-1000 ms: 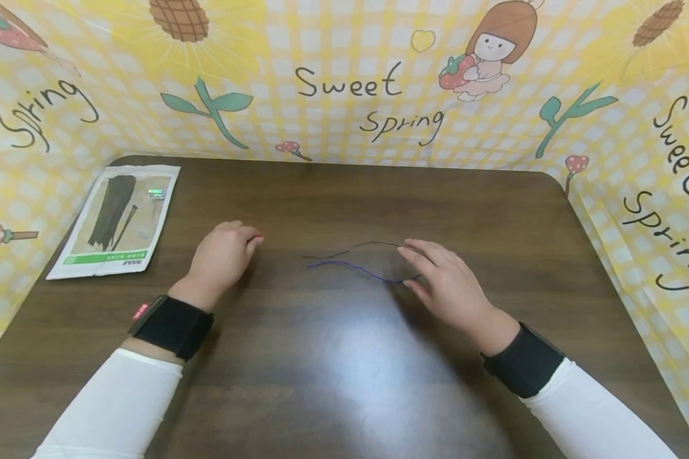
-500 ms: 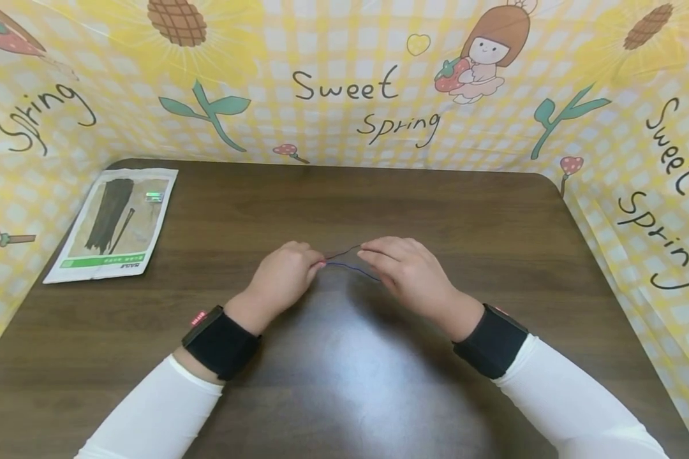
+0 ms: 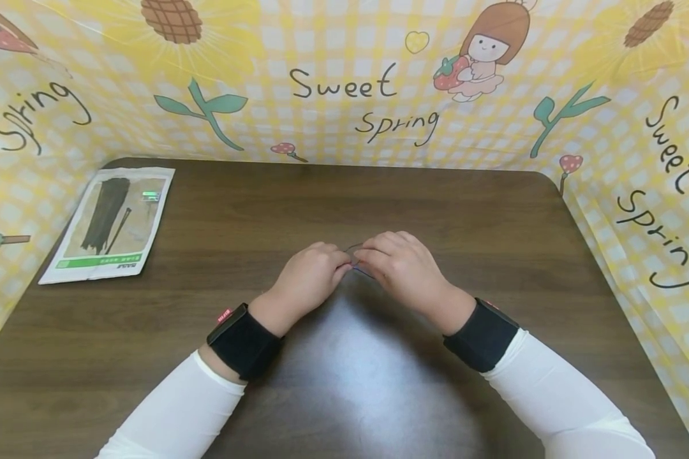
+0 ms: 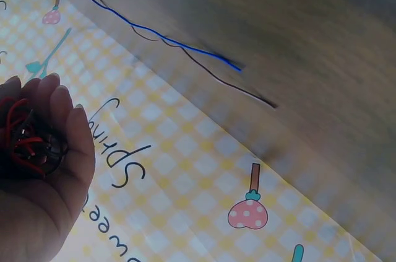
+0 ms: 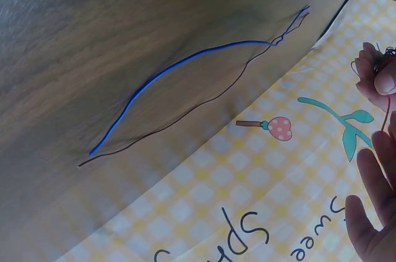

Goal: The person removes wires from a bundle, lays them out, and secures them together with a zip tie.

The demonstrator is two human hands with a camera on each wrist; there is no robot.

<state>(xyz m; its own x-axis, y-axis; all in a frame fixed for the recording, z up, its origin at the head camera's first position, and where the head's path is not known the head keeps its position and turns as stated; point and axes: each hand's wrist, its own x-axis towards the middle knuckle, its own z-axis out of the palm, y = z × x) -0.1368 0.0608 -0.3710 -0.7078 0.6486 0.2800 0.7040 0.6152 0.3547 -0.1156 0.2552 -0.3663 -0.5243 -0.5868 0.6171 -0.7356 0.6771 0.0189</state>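
Note:
My left hand (image 3: pixel 312 277) cups a tangled bundle of red and black wires (image 4: pixel 28 141), its fingers curled round it in the left wrist view. My right hand (image 3: pixel 404 271) is beside it, the fingertips of both hands close together over the table. In the right wrist view its fingers (image 5: pixel 374 172) are spread, with a red wire (image 5: pixel 388 113) running from the bundle to their tips. Below the hands a blue wire (image 5: pixel 185 59) and a thin brown wire (image 5: pixel 185 113) lie side by side on the table, crossing near one end. In the head view the hands hide most of both.
A white packet (image 3: pixel 109 223) with a picture of dark strips lies at the back left of the brown wooden table (image 3: pixel 252 204). A yellow checked cloth (image 3: pixel 344 38) with printed flowers rises behind the table and along both sides.
My left hand has moved right, from near the packet to the right hand, over the left ends of the loose wires. My right hand has shifted slightly left and its fingers have drawn in.

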